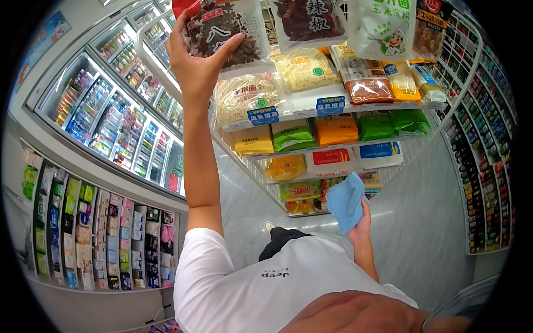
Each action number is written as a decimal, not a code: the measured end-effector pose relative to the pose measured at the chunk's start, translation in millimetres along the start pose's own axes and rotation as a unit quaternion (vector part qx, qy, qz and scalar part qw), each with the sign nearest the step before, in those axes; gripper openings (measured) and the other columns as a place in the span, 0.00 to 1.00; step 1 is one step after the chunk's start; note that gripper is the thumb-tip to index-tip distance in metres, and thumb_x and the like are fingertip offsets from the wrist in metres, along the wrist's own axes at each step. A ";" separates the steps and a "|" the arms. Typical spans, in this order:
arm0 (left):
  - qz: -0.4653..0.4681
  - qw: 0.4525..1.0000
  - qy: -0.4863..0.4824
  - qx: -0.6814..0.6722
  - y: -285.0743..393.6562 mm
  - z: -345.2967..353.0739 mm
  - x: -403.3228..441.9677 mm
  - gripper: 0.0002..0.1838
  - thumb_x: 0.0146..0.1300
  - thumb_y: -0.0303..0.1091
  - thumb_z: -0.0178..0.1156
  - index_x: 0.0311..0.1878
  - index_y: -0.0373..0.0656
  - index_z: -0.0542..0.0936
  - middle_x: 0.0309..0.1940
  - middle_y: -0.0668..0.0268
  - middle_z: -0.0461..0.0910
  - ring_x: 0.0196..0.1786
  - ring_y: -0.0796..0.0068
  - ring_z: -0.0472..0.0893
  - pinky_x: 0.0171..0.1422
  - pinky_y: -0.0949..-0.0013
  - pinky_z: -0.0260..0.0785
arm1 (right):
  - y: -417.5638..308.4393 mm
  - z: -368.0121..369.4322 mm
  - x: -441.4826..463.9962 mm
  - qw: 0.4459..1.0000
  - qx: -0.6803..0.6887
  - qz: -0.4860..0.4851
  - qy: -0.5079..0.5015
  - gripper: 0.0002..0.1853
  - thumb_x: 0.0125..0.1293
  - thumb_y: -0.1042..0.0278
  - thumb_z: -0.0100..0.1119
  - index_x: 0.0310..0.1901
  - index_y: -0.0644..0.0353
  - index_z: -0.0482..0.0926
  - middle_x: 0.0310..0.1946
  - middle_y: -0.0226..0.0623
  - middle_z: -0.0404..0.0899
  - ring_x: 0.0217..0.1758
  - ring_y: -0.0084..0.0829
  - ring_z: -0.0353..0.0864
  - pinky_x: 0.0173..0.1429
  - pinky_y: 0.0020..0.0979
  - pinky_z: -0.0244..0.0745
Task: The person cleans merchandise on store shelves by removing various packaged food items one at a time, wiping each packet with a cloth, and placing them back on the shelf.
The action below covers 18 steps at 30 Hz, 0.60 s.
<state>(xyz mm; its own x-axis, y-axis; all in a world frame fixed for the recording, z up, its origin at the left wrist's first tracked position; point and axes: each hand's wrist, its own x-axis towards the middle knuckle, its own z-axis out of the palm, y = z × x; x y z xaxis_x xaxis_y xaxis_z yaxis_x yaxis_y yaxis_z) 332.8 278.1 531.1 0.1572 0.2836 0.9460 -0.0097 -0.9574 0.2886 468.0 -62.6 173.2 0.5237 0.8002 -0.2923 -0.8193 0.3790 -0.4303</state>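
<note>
My left hand (195, 71) reaches up to the top row of the shelf, thumb across the front and fingers at the left edge of a bag of star anise (250, 40). The bag is clear plastic with a red top and stands nearly upright. Beside it hang a bag of dried chilies (308, 25) and a white-green bag of corn starch (383, 28). Low on the right, my right hand (363, 221) grips a light blue cloth (345, 202), which sticks up in front of the lower shelves.
Noodle packs (247, 97) and sauce pouches fill the shelf below. Further down lie yellow, green and orange packets (336, 130). A white wire frame (472, 61) edges the rack. Drink coolers (105, 111) and a goods shelf (100, 238) line the left, another shelf (483, 166) the right.
</note>
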 end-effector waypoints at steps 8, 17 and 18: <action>-0.053 0.997 0.012 -0.057 15.2 9.3 11.9 0.49 0.44 0.32 0.81 0.69 0.35 0.64 0.58 0.55 0.74 0.58 0.67 0.77 0.62 0.68 0.72 | 2.9 0.6 2.2 1.000 -0.007 -0.004 0.000 0.29 0.75 0.51 0.42 0.71 0.57 0.63 0.69 0.39 0.68 0.71 0.41 0.68 0.74 0.43 0.63; -0.039 0.999 0.003 -0.035 22.4 7.1 14.9 0.44 0.45 0.30 0.80 0.66 0.35 0.68 0.54 0.58 0.77 0.54 0.71 0.79 0.58 0.70 0.74 | 4.6 -2.1 1.6 1.000 -0.005 -0.006 0.011 0.29 0.75 0.50 0.42 0.71 0.57 0.63 0.69 0.40 0.68 0.71 0.41 0.67 0.75 0.43 0.61; -0.047 0.998 -0.003 -0.043 22.0 7.3 15.2 0.44 0.45 0.30 0.80 0.66 0.35 0.68 0.54 0.58 0.77 0.54 0.71 0.79 0.58 0.70 0.74 | 5.1 -4.4 2.7 1.000 -0.002 -0.005 0.010 0.29 0.75 0.51 0.42 0.71 0.58 0.63 0.69 0.40 0.68 0.71 0.41 0.67 0.75 0.43 0.61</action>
<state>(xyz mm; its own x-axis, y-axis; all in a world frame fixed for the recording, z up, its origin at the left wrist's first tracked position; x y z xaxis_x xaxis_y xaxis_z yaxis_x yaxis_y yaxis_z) 342.1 261.0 550.8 0.1666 0.3722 0.9131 -0.0784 -0.9181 0.3886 466.3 -60.5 166.4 0.5358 0.7875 -0.3045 -0.8131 0.3842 -0.4373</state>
